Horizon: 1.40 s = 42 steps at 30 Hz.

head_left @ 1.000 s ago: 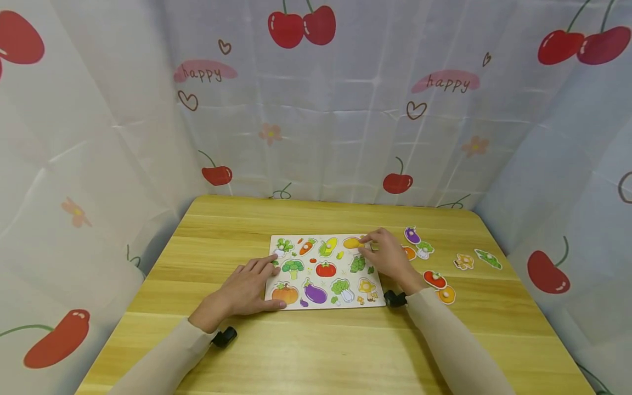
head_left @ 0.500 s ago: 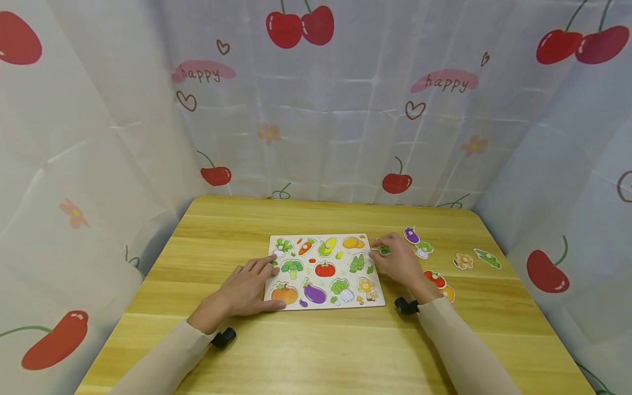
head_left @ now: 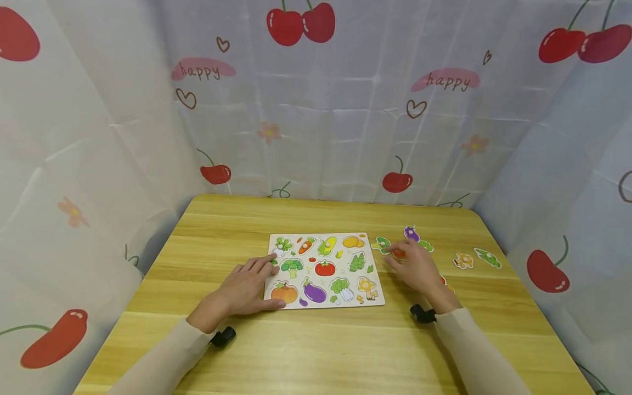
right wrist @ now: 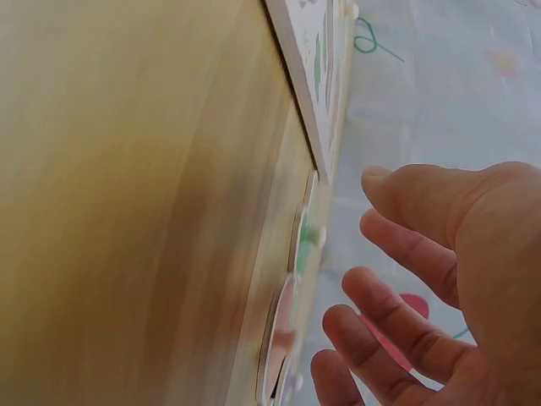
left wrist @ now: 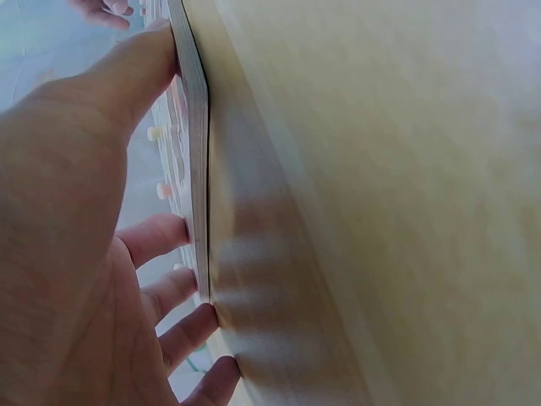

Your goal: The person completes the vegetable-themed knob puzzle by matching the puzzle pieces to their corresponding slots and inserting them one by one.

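Wood-grained table carries the puzzle board near its middle, as it did a second ago, with the left hand still lying relaxed, fingers spread, along the board's left edge. From the board's far right corner the right hand has drawn back toward the table's right edge, its fingers loosely parted and free, above an orange-red piece; just beside that corner, the broccoli piece, half a second ago partly covered by its fingers, now shows more fully.
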Tool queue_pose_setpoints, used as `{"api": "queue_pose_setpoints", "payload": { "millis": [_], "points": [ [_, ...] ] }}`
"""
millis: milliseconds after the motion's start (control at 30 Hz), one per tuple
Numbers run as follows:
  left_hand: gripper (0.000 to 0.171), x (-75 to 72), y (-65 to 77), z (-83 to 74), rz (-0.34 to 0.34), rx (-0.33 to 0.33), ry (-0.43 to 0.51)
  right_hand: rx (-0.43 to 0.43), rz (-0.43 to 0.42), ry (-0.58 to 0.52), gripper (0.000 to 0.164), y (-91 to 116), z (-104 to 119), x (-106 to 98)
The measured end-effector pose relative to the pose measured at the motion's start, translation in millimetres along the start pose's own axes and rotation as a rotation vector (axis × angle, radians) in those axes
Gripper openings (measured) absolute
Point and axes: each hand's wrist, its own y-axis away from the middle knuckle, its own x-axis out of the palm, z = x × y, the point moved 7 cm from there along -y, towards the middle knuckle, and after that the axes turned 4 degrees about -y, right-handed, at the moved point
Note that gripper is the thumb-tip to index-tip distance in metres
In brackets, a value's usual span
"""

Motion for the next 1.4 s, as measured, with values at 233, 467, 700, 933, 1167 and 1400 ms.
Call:
{"api": "queue_pose_setpoints", "payload": {
  "millis": [233, 467, 700, 933, 1167, 1400],
  "points": [
    [0.098, 1.0, -0.4, 0.7, 0.002, -0.001, -0.002, -0.021, -0.012, 0.024, 0.027, 13.4, -6.1, -10.7],
    [0.097, 0.9, -0.8, 1.0, -0.001, 0.002, -0.007, -0.026, -0.037, 0.047, 0.025, 29.8, -13.5, -26.2],
    [0.098, 1.5, -0.4, 1.7, 0.0, 0.004, -0.005, 0.006, -0.009, 0.059, 0.031, 46.6, -27.2, -39.2],
    [0.098, 1.4, -0.2, 1.5, 0.006, 0.003, 0.004, -0.005, -0.014, 0.071, 0.03, 62.2, -46.1, -50.2],
    [0.099, 2.3, -0.2, 2.1, -0.003, 0.007, -0.006, 0.016, 0.015, 0.084, 0.028, 73.9, -62.7, -59.3],
    [0.1, 2.9, -0.5, 2.0, -0.002, 0.004, -0.008, 0.008, 0.021, 0.091, 0.031, 82.3, -71.4, -64.5]
  ]
}}
